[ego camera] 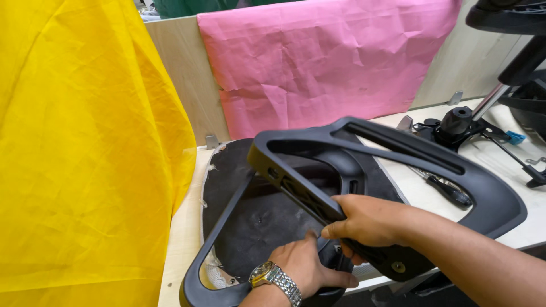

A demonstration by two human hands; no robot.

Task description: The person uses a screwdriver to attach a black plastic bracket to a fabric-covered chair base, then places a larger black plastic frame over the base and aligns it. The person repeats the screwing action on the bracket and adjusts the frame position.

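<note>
My right hand (364, 222) grips the lower bar of a black plastic chair armrest frame (398, 150), a large loop-shaped part held tilted above the table. My left hand (304, 264), with a metal wristwatch (273, 277), rests on a second black plastic frame (219, 227) lying around the underside of a black fabric-covered chair seat (256, 219). The two hands are close together at the near edge of the seat.
A yellow cloth (79, 148) hangs at the left and a pink cloth (324, 62) drapes over the wooden partition behind. A black-handled screwdriver (449, 191) lies on the light table (187, 222). A black chair mechanism (460, 125) and chair base (512, 34) stand at the right.
</note>
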